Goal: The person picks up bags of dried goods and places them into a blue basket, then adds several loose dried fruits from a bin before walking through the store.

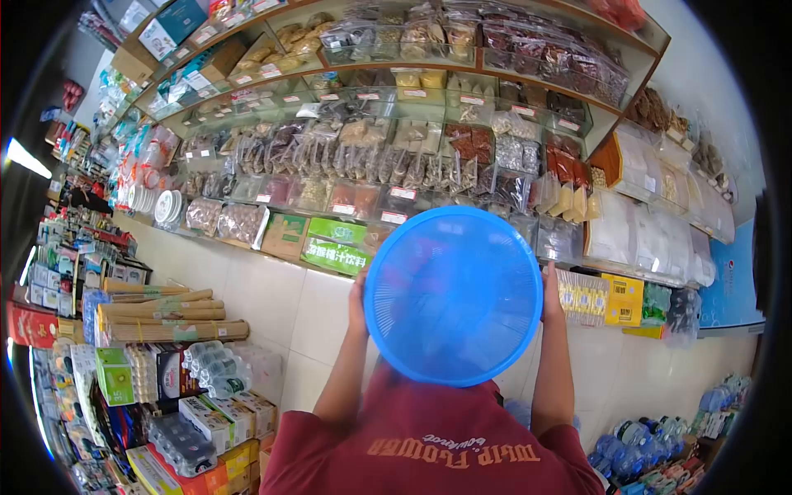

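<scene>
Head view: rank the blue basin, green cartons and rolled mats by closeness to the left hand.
1. Blue basin, its rim held by the left hand.
2. Green cartons, on the shelf just beyond.
3. Rolled mats, far left.

thing: blue plastic basket (453, 295), round, kinda see-through
pose: tipped up on edge, round face toward the camera
where: up in the air, left hand (358, 290) and right hand (551, 289) gripping opposite rims

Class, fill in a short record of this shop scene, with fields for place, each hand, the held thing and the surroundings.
place: shop aisle
left hand: grip on the left rim of the blue basket
right hand: grip on its right rim
basket: round, held up in front
behind: bagged dried goods on shelves
lower left: rolled mats
</scene>
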### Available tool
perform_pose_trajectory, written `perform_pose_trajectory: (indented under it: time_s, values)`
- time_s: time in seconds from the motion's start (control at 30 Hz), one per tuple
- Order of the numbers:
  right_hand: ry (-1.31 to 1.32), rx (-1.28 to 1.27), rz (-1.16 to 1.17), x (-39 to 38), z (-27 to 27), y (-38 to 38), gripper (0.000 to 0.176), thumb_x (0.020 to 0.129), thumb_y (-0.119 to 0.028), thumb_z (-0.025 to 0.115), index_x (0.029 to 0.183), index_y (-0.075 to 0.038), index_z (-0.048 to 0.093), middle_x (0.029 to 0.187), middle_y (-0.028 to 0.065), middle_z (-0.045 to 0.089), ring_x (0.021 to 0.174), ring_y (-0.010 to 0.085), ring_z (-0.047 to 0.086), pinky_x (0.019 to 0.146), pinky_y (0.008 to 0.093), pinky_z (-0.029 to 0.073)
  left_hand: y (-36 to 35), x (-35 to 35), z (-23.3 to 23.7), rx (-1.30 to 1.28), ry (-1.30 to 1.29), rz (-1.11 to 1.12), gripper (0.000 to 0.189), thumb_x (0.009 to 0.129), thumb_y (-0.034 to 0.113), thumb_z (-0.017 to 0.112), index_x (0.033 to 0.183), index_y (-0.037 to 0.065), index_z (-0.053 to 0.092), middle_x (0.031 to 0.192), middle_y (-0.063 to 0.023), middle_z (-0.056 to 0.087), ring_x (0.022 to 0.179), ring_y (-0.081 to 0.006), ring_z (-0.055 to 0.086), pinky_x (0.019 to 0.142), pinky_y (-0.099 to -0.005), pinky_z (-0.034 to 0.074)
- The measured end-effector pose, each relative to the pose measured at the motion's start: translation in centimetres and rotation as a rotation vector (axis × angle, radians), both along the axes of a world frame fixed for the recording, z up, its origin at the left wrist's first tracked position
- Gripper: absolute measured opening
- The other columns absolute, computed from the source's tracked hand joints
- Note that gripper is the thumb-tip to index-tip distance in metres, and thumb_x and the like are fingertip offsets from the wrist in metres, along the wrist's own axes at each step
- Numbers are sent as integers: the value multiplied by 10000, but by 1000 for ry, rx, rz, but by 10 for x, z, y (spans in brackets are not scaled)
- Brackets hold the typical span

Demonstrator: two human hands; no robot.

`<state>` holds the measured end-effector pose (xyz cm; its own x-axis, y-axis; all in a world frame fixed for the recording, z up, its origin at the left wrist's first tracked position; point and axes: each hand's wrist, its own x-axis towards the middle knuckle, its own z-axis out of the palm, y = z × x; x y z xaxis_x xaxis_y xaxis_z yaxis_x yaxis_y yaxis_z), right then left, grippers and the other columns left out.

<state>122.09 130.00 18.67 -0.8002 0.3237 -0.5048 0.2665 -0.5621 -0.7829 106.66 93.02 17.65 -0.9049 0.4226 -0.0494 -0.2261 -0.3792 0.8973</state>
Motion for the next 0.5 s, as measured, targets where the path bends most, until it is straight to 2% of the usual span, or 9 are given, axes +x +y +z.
perform_pose_trajectory:
  time_s: [0.1, 0.13, 0.17, 0.23, 0.27, 0.3, 0.37, 0.47, 0.5]
  values:
    - [22, -107, 83, -31, 7, -27, 742, 932, -612, 256, 1222, 10, 539, 1139, 149, 610, 993, 221, 597, 891, 324, 468, -21, -11, 29, 136, -133, 61, 670, 926, 547, 323, 1336, 18, 360, 1284, -131, 467, 1178, -240, 466, 1032, -372, 352]
    - [6, -82, 185, -42, 0, -28, 653, 945, -559, 312, 1193, -8, 560, 1096, 123, 623, 976, 199, 595, 870, 304, 468, -19, -11, 59, 128, -210, 71, 641, 932, 528, 316, 1306, 14, 397, 1266, -127, 479, 1163, -234, 479, 1004, -363, 382]
    - [8, -78, 198, -53, -12, -31, 653, 945, -559, 312, 1193, -8, 560, 1096, 123, 623, 976, 199, 595, 870, 304, 468, -30, -15, 49, 133, -206, 83, 641, 932, 528, 316, 1306, 14, 397, 1266, -127, 479, 1163, -234, 479, 1004, -363, 382]
    - [2, 43, 262, -79, -16, -42, 502, 942, -456, 423, 1129, -21, 589, 1027, 89, 632, 939, 162, 595, 821, 284, 478, -54, -35, 20, -3, -178, -70, 545, 932, 432, 392, 1292, 24, 422, 1233, -121, 503, 1141, -223, 487, 968, -354, 409]
    - [46, 90, 284, -89, -6, -50, 311, 901, -276, 565, 1079, -23, 599, 971, 59, 630, 927, 129, 587, 789, 267, 482, -63, -42, 11, 6, -171, -64, 545, 932, 432, 392, 1292, 24, 422, 1233, -121, 503, 1141, -223, 487, 968, -354, 409]
    - [50, 98, 289, -98, -8, -57, 311, 901, -276, 565, 1079, -23, 599, 971, 59, 630, 927, 129, 587, 789, 267, 482, -70, -48, 8, -38, -128, -100, 503, 921, 361, 430, 1287, 16, 428, 1218, -120, 514, 1115, -220, 499, 946, -345, 418]
    - [41, 302, 370, -119, -16, -71, 237, 848, -132, 601, 1058, -23, 609, 891, 51, 640, 804, 142, 611, 717, 292, 508, -84, -61, 11, -70, -78, -130, 468, 909, 289, 467, 1282, 9, 434, 1203, -118, 526, 1088, -216, 511, 923, -336, 428]
    - [11, 494, 481, -154, 1, -92, 291, 781, -27, 632, 1071, -8, 613, 896, 64, 650, 799, 141, 617, 714, 301, 508, -113, -85, 10, -124, -140, -82, 401, 871, 217, 523, 1205, -4, 505, 1117, -110, 569, 1015, -200, 537, 875, -311, 439]
    - [15, 505, 500, -165, -3, -100, 291, 781, -27, 632, 1071, -8, 613, 896, 64, 650, 799, 141, 617, 714, 301, 508, -127, -101, 2, -161, -310, -108, 374, 862, 234, 546, 1150, -5, 536, 1078, -103, 582, 976, -194, 551, 856, -301, 443]
